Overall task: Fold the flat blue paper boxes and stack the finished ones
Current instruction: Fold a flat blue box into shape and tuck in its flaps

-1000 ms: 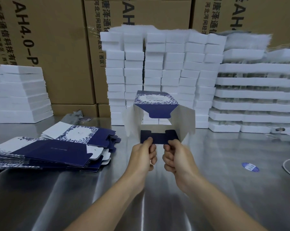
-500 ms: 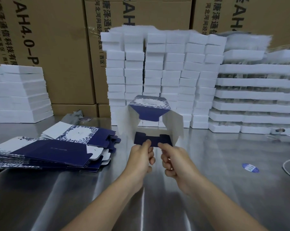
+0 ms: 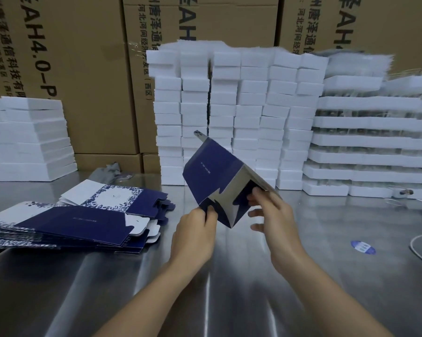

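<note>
A half-formed blue paper box [image 3: 211, 172] hangs tilted above the steel table, its dark blue side facing me and its open end turned toward my hands. My left hand [image 3: 194, 235] pinches a blue bottom flap at the box's lower left corner. My right hand [image 3: 271, 211] has its thumb and forefinger on a flap inside the open end, the other fingers spread. A pile of flat blue-and-white box blanks [image 3: 66, 221] lies on the table to the left.
White foam blocks [image 3: 234, 113] are stacked in columns behind the box, with foam trays [image 3: 370, 147] at the right and more foam [image 3: 27, 139] at the left. Brown cartons [image 3: 83, 57] form the back wall. A blue sticker [image 3: 363, 247] and a white cable [image 3: 421, 249] lie at the right.
The box has been turned from facing me with its open end to tilted sideways, blue side up. Both hands shifted right and apart, still on the bottom flaps.
</note>
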The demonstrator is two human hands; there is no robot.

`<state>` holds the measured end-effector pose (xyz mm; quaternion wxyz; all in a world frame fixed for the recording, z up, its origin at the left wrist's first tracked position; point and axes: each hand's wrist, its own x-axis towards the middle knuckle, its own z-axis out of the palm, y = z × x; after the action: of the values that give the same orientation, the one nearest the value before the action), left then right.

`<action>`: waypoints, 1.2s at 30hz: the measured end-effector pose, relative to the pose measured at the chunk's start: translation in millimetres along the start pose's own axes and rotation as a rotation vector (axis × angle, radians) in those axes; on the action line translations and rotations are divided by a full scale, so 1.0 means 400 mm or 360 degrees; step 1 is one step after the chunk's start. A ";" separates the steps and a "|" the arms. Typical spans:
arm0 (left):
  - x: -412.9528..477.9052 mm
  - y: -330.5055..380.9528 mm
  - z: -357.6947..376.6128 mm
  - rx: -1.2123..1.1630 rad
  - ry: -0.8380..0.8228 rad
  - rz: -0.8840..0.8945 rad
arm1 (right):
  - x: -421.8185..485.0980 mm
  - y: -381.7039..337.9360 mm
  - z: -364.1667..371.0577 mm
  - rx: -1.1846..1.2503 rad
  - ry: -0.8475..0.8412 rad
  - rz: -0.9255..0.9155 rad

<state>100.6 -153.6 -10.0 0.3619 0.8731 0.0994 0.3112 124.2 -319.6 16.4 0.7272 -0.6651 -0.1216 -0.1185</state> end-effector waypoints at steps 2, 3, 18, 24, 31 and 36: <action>0.007 0.000 -0.008 -0.0174 -0.0049 0.0026 | 0.006 0.008 -0.006 -0.0041 0.0056 0.0019; 0.009 0.001 -0.012 -0.0237 -0.0084 0.0034 | 0.011 0.013 -0.010 -0.0074 0.0096 0.0075; -0.009 0.025 -0.019 -0.0662 -0.0044 0.0086 | -0.004 0.040 0.014 0.0040 -0.0088 0.0353; -0.014 0.036 -0.001 -0.1129 -0.0591 -0.0422 | -0.016 0.036 0.029 0.0171 -0.0018 0.0482; -0.013 0.046 -0.010 -0.1364 -0.0594 -0.0466 | -0.039 0.021 0.046 0.0230 -0.0395 0.0554; -0.022 0.052 -0.017 -0.1331 -0.0675 -0.0508 | -0.049 0.014 0.056 0.0213 -0.0328 0.0472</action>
<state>88.3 -168.2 4.0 0.7366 0.6711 0.0227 0.0806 107.1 -296.6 6.6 0.7630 -0.6345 -0.1036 0.0671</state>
